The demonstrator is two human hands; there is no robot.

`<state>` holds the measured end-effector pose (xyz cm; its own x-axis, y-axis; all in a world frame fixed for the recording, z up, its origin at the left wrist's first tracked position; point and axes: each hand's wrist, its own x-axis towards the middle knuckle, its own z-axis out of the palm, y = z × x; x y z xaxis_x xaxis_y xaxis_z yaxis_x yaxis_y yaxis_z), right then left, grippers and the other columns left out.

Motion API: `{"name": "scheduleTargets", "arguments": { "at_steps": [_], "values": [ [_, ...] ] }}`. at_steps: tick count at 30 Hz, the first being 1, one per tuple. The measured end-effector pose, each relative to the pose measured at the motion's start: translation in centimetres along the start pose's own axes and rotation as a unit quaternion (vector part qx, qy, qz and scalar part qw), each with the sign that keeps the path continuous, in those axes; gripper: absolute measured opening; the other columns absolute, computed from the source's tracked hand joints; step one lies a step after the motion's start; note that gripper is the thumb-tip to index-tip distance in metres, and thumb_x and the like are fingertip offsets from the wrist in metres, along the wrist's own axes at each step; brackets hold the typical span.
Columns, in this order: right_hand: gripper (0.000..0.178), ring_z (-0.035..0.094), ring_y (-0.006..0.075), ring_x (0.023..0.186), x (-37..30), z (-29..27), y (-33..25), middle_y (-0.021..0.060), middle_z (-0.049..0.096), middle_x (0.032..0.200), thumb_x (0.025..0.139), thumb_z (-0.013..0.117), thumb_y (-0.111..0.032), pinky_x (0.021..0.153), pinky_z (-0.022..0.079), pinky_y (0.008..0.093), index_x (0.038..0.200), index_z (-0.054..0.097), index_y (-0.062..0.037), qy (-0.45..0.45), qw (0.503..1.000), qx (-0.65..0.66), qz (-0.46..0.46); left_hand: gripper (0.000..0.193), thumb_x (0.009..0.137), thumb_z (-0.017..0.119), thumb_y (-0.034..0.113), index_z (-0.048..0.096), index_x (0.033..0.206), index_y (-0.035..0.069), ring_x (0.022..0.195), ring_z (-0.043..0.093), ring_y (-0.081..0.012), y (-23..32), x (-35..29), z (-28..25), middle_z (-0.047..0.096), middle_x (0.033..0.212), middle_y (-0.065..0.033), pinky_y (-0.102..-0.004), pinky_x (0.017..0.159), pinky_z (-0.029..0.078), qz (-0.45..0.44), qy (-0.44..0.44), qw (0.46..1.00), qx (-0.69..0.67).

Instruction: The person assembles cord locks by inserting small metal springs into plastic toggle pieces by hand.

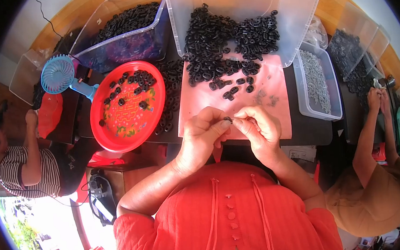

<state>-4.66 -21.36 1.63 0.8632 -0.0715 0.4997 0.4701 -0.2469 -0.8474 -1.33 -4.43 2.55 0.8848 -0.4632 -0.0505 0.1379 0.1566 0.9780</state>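
Inside the red tray [126,114] lie black pieces [144,78].

The dark worktop [311,132] carries a pink sheet [196,107] reaching its near edge; left of it lie loose black pieces [173,77] and a red tray [136,118] by that edge; a clear tub [319,113] of grey parts [316,78] stands toward the near right corner.

The left hand [203,135] and right hand [260,128] partly hid the black part [228,120], too small to identify. The upper edge cut off the clear plastic bin [291,21]; the lower edge, the red shirt [180,227].
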Motion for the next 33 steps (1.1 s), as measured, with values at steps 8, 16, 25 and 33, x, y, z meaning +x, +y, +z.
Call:
{"name": "scheduleTargets", "arguments": {
  "at_steps": [8,16,25,33],
  "values": [
    [0.01,0.056,0.0158,0.06,0.41,-0.37,0.29,0.0082,0.058,0.074,0.085,0.066,0.003,0.054,0.044,0.027,0.088,0.057,0.0002,-0.032,0.998,-0.041,-0.042,0.007,0.095,0.06,0.007,0.062,0.095,0.0,0.059,0.054,-0.0062,-0.08,0.0,-0.29,0.062,0.075,-0.0022,-0.0193,0.05,0.043,-0.01,-0.001,1.0,0.003],
    [0.011,0.057,0.0186,0.06,0.72,-0.65,0.2,0.0086,0.056,0.073,0.084,0.066,0.005,0.054,0.044,0.0287,0.088,0.057,0.0004,-0.011,0.997,-0.054,-0.055,0.007,0.094,0.061,0.008,0.062,0.095,0.001,0.057,0.054,-0.0063,-0.05,0.03,-0.24,0.062,0.074,-0.0022,-0.0193,0.048,0.043,-0.038,0.011,0.999,-0.013],
    [0.013,0.057,0.0233,0.062,0.8,-0.54,-0.04,0.0103,0.056,0.074,0.082,0.067,0.007,0.055,0.045,0.0309,0.089,0.057,0.0014,-0.038,0.994,-0.07,-0.073,0.008,0.096,0.059,0.008,0.061,0.096,0.0,0.059,0.054,-0.0066,-0.06,-0.02,-0.23,0.062,0.075,-0.0027,-0.019,0.049,0.043,-0.026,0.008,1.0,-0.008],
    [0.012,0.057,0.0229,0.061,0.86,-0.42,0.08,0.0102,0.055,0.074,0.082,0.066,0.006,0.054,0.044,0.0312,0.088,0.057,0.0014,-0.042,0.995,-0.061,-0.072,0.007,0.096,0.059,0.008,0.06,0.095,0.001,0.058,0.055,-0.0067,-0.1,0.03,-0.31,0.062,0.076,-0.0029,-0.019,0.049,0.043,-0.023,0.008,1.0,-0.016]
  ]
}}
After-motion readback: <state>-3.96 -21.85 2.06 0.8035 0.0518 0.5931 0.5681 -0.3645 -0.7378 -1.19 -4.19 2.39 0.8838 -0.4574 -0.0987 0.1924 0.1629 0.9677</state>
